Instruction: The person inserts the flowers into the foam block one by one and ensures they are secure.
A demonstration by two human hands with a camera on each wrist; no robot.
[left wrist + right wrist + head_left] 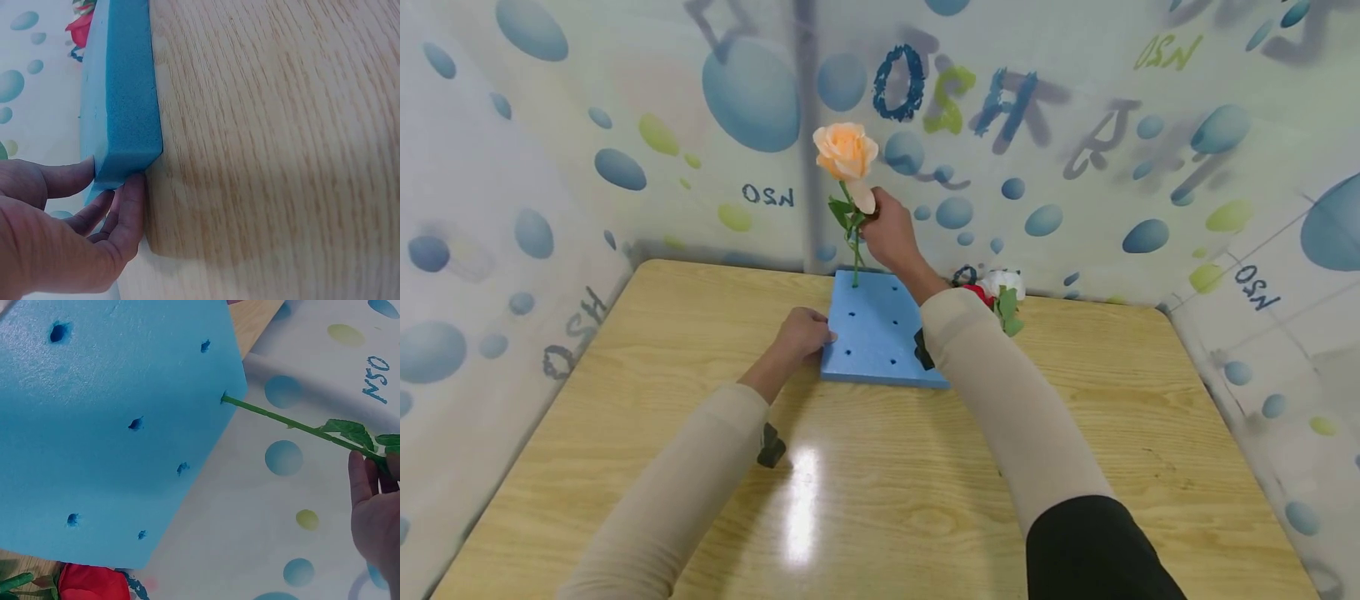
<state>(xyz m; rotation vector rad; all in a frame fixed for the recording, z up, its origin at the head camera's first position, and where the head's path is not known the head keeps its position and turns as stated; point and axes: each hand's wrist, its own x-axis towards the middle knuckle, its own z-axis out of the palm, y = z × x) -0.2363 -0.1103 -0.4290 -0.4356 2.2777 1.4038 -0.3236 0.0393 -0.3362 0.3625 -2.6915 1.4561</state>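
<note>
My right hand (891,231) pinches the stem of an upright peach artificial rose (846,152) above the far left corner of a blue foam board (871,335). In the right wrist view the green stem (281,418) has its lower end at a hole near the board's edge, and my fingers grip it by the leaves. How deep the stem sits cannot be seen. My left hand (805,332) holds the board's left edge. The left wrist view shows that hand (75,234) with its thumb on the top face and its fingers against the side.
A red rose (979,292) and a white rose (1002,282) lie right of the board, partly hidden by my right arm. Several other holes dot the board. The wooden table (700,325) meets a patterned wall covering (685,167) at the back and sides.
</note>
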